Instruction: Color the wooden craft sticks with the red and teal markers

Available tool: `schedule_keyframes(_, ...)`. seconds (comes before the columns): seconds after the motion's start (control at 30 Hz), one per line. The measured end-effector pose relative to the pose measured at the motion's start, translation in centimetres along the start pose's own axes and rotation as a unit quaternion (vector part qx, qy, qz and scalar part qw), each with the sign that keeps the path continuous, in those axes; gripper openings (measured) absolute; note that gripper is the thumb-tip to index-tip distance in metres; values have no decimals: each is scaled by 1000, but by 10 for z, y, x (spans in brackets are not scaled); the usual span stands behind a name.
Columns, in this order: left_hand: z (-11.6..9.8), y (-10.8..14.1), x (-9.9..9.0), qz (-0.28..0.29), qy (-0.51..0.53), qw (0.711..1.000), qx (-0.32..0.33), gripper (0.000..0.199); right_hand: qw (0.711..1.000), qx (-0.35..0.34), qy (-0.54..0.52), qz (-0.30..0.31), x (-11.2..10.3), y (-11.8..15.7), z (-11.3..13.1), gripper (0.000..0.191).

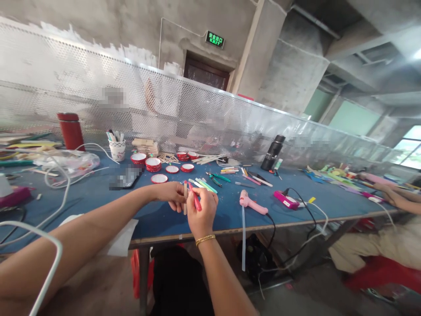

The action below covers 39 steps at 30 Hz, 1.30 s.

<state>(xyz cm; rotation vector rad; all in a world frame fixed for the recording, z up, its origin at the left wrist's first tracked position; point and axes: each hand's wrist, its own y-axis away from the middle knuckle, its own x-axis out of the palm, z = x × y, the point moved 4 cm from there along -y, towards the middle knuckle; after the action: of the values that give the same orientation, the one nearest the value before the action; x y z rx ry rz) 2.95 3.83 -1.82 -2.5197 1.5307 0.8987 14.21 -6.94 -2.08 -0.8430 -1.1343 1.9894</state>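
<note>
At the table (158, 221), left hand (170, 193) pinches 1 mostly bare stick (185, 198), right hand (203, 211) grips red pen (197, 202); much looks undone

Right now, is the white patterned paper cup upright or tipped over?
Upright: the white patterned paper cup stands on the blue table, its mouth up, with pens rising from it.

You face a perforated screen (210, 103) along a blue table (158, 217); beyond are a grey wall (131, 19), a lit exit sign (215, 40) and a bright window (409, 148).
</note>
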Motion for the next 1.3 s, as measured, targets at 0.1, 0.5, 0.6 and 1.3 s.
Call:
schedule_keyframes(0.1,-3,4,5,-16,6,1000,8,27,1000,-2,-1,4,0,0,0,12)
schedule_keyframes(0.5,-2,5,7,-60,-32,997,34,27,1000,4,-16,-6,-2,1,-1,12)
schedule_keyframes(0.6,-2,6,4,-56,-37,997,29,26,1000,6,-15,-12,-3,1,-1,11)
schedule_keyframes(1.3,-3,6,7,-44,-15,999,23,18,999,-32,-2,24,2,2,4,8)
